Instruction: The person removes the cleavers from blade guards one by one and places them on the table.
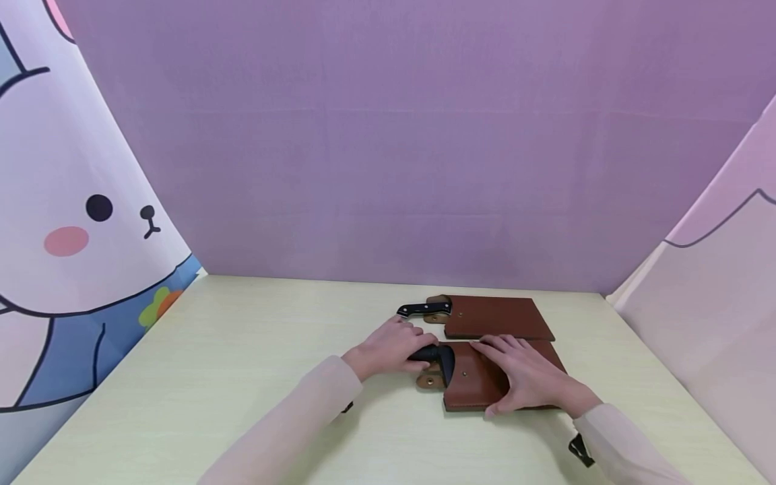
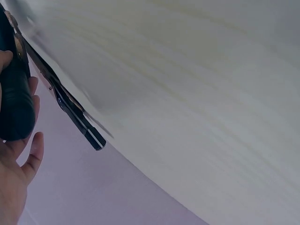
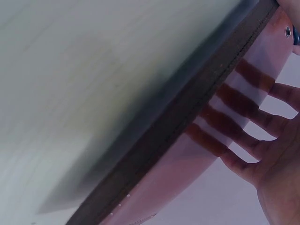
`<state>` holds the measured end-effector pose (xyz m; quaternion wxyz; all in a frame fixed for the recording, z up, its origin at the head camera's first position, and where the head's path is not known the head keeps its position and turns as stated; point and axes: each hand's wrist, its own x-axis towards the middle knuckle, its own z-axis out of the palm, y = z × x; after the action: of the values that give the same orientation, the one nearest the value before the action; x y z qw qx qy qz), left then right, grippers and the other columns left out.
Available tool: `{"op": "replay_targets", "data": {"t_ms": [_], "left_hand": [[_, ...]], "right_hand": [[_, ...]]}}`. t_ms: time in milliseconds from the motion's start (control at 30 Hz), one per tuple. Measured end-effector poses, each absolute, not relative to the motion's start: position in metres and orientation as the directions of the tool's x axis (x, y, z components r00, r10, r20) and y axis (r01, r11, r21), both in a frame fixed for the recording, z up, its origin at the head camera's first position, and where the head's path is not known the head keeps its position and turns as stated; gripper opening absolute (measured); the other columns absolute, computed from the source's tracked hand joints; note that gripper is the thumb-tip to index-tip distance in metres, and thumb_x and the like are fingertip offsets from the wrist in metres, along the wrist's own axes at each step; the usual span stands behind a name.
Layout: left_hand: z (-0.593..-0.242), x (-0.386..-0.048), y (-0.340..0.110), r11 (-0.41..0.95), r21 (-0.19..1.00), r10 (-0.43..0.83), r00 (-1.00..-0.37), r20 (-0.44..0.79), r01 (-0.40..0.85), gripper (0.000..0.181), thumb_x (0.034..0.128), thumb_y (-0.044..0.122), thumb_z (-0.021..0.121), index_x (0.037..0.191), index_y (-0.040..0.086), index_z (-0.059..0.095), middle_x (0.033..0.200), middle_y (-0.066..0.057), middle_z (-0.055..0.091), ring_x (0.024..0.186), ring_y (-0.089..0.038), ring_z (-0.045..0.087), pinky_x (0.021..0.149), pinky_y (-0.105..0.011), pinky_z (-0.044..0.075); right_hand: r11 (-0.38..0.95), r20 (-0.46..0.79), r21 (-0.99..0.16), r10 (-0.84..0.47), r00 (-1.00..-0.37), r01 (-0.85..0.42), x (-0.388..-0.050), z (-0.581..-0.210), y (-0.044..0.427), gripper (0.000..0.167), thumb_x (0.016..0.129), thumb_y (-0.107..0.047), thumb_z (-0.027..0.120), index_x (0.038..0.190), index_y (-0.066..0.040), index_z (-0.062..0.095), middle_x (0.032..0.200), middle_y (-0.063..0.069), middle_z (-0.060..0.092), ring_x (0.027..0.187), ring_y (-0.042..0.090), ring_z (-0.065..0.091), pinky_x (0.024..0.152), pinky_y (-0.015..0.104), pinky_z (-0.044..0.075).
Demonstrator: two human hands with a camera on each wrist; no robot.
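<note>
In the head view, my left hand (image 1: pixel 392 347) curls round the black handle (image 1: pixel 424 353) of a wide-bladed knife. Its blade lies in the nearer brown leather sheath (image 1: pixel 473 396), mostly hidden. My right hand (image 1: pixel 529 376) rests spread over that sheath, thumb by its near edge. The left wrist view has the black handle (image 2: pixel 16 110) within my left hand (image 2: pixel 11 183). Straight fingers of my right hand (image 3: pixel 276 173) lie on the glossy side of the sheath (image 3: pixel 187 161) in the right wrist view.
Behind the nearer sheath lies a second brown sheath (image 1: pixel 497 316), with a black riveted knife handle (image 1: pixel 424 308) sticking out to the left. The pale table (image 1: pixel 182 377) meets a purple backdrop (image 1: pixel 388 148). Printed cloths hang at left and right.
</note>
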<state>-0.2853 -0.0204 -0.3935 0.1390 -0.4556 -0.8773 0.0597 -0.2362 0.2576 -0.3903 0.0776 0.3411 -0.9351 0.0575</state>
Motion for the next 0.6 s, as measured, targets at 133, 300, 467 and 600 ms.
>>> {"op": "replay_targets", "data": {"t_ms": [133, 300, 467, 600], "left_hand": [[-0.3926, -0.2838, -0.0225, 0.576, -0.226, 0.817, -0.54, 0.202, 0.786, 0.039, 0.087, 0.049, 0.052, 0.119, 0.026, 0.053, 0.094, 0.008, 0.064, 0.08, -0.008, 0.058, 0.077, -0.03, 0.044], [-0.3923, -0.2826, -0.024, 0.569, -0.226, 0.82, -0.527, 0.221, 0.791, 0.039, 0.0867, 0.049, 0.053, 0.118, 0.025, 0.054, 0.094, 0.007, 0.064, 0.082, -0.009, 0.059, 0.079, -0.031, 0.044], [-0.3936, -0.2833, -0.0257, 0.57, -0.216, 0.819, -0.525, 0.232, 0.793, 0.038, 0.086, 0.047, 0.055, 0.116, 0.025, 0.055, 0.093, 0.008, 0.064, 0.081, -0.009, 0.059, 0.08, -0.032, 0.045], [-0.3942, -0.2838, -0.0269, 0.572, -0.206, 0.817, -0.527, 0.234, 0.794, 0.037, 0.0858, 0.047, 0.055, 0.115, 0.024, 0.056, 0.092, 0.008, 0.064, 0.081, -0.009, 0.059, 0.081, -0.032, 0.045]], "right_hand": [[0.759, 0.182, -0.044, -0.633, -0.752, -0.65, -0.2352, -0.3892, 0.2561, 0.11, 0.052, -0.077, 0.065, 0.139, -0.015, 0.038, 0.134, 0.011, 0.045, 0.12, 0.028, 0.042, 0.094, 0.054, 0.035], [0.757, 0.175, -0.042, -0.637, -0.75, -0.653, -0.2344, -0.3886, 0.2548, 0.11, 0.053, -0.077, 0.065, 0.139, -0.014, 0.038, 0.134, 0.012, 0.045, 0.12, 0.03, 0.042, 0.094, 0.055, 0.035], [0.755, 0.173, -0.047, -0.639, -0.749, -0.655, -0.2343, -0.3884, 0.2531, 0.11, 0.054, -0.077, 0.064, 0.14, -0.015, 0.037, 0.135, 0.011, 0.044, 0.121, 0.03, 0.041, 0.094, 0.055, 0.035], [0.752, 0.172, -0.038, -0.643, -0.746, -0.658, -0.2342, -0.3883, 0.2521, 0.109, 0.054, -0.078, 0.064, 0.14, -0.016, 0.036, 0.135, 0.011, 0.044, 0.121, 0.029, 0.041, 0.094, 0.055, 0.035]]}}
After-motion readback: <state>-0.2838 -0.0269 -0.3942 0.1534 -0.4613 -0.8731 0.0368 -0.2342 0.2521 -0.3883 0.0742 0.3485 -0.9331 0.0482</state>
